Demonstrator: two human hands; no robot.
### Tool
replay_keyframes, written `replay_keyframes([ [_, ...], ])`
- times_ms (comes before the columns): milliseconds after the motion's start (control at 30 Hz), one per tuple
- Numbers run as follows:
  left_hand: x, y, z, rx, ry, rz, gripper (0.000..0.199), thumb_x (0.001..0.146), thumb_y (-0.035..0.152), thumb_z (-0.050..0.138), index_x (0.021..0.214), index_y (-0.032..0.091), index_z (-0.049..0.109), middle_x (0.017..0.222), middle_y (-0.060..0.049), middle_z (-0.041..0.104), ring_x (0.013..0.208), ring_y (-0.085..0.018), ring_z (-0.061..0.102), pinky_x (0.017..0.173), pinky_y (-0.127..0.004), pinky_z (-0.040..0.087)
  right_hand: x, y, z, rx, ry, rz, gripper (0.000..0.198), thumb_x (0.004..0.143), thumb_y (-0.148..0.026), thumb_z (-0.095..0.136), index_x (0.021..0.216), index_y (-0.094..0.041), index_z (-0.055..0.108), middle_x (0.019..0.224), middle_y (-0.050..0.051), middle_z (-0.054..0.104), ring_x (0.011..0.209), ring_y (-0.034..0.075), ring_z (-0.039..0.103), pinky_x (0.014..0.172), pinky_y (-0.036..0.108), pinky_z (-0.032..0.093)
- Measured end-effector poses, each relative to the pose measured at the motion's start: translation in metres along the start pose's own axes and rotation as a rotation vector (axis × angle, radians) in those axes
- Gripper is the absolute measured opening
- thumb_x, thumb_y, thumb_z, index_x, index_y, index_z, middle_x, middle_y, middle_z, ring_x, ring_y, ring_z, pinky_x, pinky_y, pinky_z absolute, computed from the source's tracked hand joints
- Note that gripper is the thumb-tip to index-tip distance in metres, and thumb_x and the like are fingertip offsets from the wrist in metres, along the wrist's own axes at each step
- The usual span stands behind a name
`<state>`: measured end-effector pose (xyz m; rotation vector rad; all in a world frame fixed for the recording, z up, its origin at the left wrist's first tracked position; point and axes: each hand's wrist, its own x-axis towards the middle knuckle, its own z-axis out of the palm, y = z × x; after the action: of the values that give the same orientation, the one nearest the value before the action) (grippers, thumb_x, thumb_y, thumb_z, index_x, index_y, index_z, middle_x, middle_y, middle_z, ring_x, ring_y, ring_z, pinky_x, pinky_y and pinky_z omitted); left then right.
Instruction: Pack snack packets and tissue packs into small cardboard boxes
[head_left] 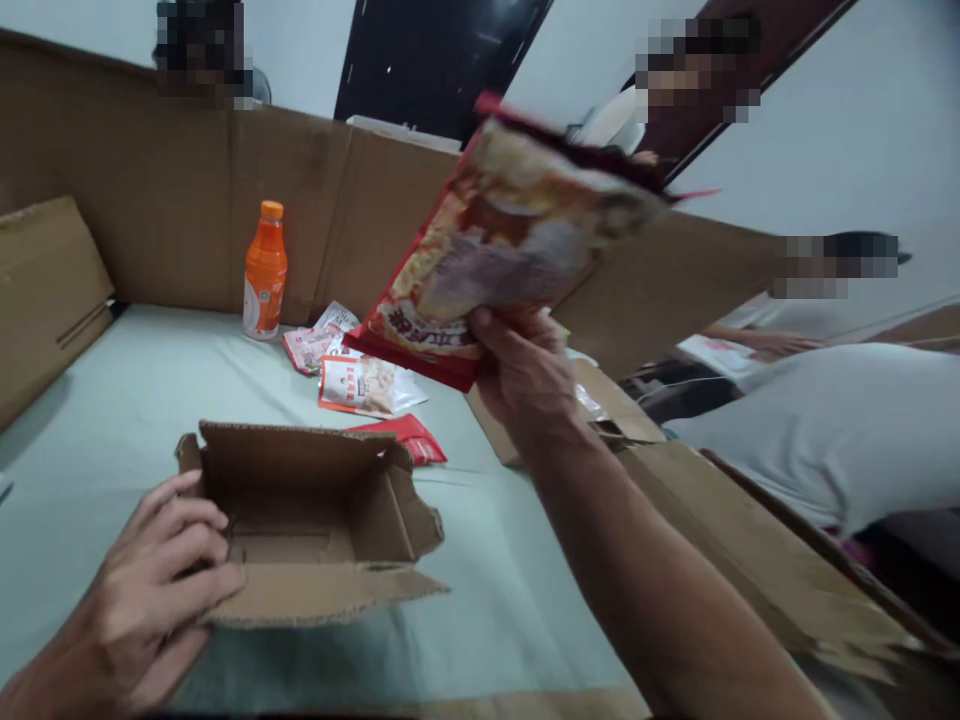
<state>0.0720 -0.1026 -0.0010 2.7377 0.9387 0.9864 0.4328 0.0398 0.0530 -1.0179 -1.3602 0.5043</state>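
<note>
My right hand (529, 370) grips a large red food packet (495, 250) by its lower edge, thumb across the printed front. The packet is lifted and tilted above the table, slightly blurred at its top. My left hand (161, 575) holds the left side of a small cardboard box (322, 595), fingers over its edge. The box has its flaps apart at the top, and its bare inside shows. Behind it lie a red pouch (420, 440) and a white-and-orange food pouch (360, 386).
An orange bottle (265, 275) stands upright by the tall cardboard partition (172, 200). A pink packet (309, 347) lies near it on the pale green cloth (135, 390). Large open cardboard boxes (757, 530) stand at the right. Several people are beyond the cardboard.
</note>
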Motion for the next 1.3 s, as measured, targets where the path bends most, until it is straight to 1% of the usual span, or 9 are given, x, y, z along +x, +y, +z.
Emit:
replay_keyframes([
  [133, 0.001, 0.012, -0.004, -0.096, 0.035, -0.035, 0.03, 0.086, 0.003, 0.052, 0.092, 0.025, 0.072, 0.082, 0.001, 0.065, 0.09, -0.018, 0.061, 0.119, -0.05, 0.038, -0.067, -0.08, 0.003, 0.099, -0.317, 0.032, 0.009, 0.081, -0.037, 0.077, 0.087, -0.031, 0.074, 0.083, -0.001, 0.075, 0.079, 0.022, 0.07, 0.072, 0.037, 0.059],
  [233, -0.007, 0.018, -0.006, -0.094, 0.046, -0.042, 0.029, 0.085, 0.003, 0.052, 0.091, 0.024, 0.072, 0.082, 0.001, 0.063, 0.087, -0.017, 0.06, 0.119, -0.048, 0.036, -0.095, -0.107, 0.017, -0.29, -0.724, -0.05, 0.014, 0.086, -0.017, 0.063, 0.082, -0.024, 0.074, 0.079, 0.0, 0.075, 0.069, 0.017, 0.067, 0.063, 0.027, 0.05],
  [400, -0.021, 0.022, -0.005, -0.034, 0.078, -0.061, 0.03, 0.086, 0.003, 0.05, 0.097, 0.023, 0.07, 0.09, -0.001, 0.066, 0.093, -0.019, 0.06, 0.115, -0.049, 0.038, -0.112, -0.093, 0.071, -0.983, -1.345, -0.135, 0.022, 0.081, -0.006, 0.063, 0.092, -0.017, 0.078, 0.094, 0.01, 0.08, 0.082, 0.024, 0.072, 0.062, 0.029, 0.04],
  [567, -0.012, 0.015, -0.015, 0.108, -0.064, 0.014, 0.067, 0.073, 0.007, 0.054, 0.137, 0.023, 0.059, 0.132, -0.009, 0.066, 0.117, -0.028, 0.06, 0.1, -0.044, 0.047, -0.115, -0.076, 0.094, -0.936, -1.595, -0.154, 0.025, 0.094, -0.017, 0.06, 0.112, -0.018, 0.077, 0.103, 0.011, 0.081, 0.091, 0.024, 0.074, 0.069, 0.029, 0.045],
  [667, 0.002, 0.01, -0.022, 0.091, -0.223, 0.022, 0.058, 0.067, 0.008, 0.057, 0.122, 0.025, 0.067, 0.109, -0.004, 0.073, 0.096, -0.026, 0.064, 0.091, -0.041, 0.049, -0.108, -0.085, 0.069, -0.654, -1.482, -0.141, 0.028, 0.094, -0.016, 0.059, 0.116, -0.021, 0.076, 0.112, 0.008, 0.08, 0.097, 0.02, 0.073, 0.08, 0.028, 0.05],
  [767, 0.013, 0.009, -0.024, 0.067, -0.265, -0.024, 0.037, 0.068, 0.009, 0.058, 0.099, 0.024, 0.071, 0.091, -0.003, 0.072, 0.082, -0.024, 0.061, 0.086, -0.039, 0.049, -0.082, -0.082, 0.031, -0.345, -1.066, -0.098, 0.028, 0.098, -0.024, 0.056, 0.119, -0.023, 0.075, 0.116, 0.006, 0.079, 0.103, 0.018, 0.072, 0.089, 0.03, 0.053],
  [933, 0.012, 0.009, -0.017, 0.001, -0.158, -0.011, 0.027, 0.071, 0.011, 0.054, 0.089, 0.025, 0.069, 0.091, -0.002, 0.073, 0.084, -0.024, 0.061, 0.092, -0.042, 0.048, -0.011, 0.004, -0.006, -0.479, -0.381, 0.254, 0.015, 0.09, -0.024, 0.067, 0.099, -0.02, 0.078, 0.095, 0.004, 0.077, 0.09, 0.019, 0.069, 0.085, 0.034, 0.056],
  [1133, -0.009, 0.003, 0.003, 0.117, -0.043, 0.008, 0.05, 0.071, 0.012, 0.05, 0.115, 0.025, 0.069, 0.107, -0.005, 0.077, 0.104, -0.028, 0.066, 0.111, -0.053, 0.042, 0.023, 0.136, 0.013, -0.526, -0.225, 0.555, 0.034, 0.098, -0.037, 0.068, 0.125, -0.016, 0.066, 0.125, 0.009, 0.067, 0.108, 0.024, 0.067, 0.092, 0.045, 0.059],
  [1300, -0.013, -0.002, 0.008, 0.1, 0.012, 0.06, 0.054, 0.07, 0.014, 0.05, 0.12, 0.027, 0.067, 0.101, -0.004, 0.078, 0.098, -0.027, 0.069, 0.11, -0.051, 0.045, 0.005, 0.167, 0.035, -0.399, -0.208, 0.674, 0.04, 0.1, -0.039, 0.066, 0.133, -0.018, 0.062, 0.133, 0.01, 0.064, 0.112, 0.025, 0.066, 0.093, 0.047, 0.059],
])
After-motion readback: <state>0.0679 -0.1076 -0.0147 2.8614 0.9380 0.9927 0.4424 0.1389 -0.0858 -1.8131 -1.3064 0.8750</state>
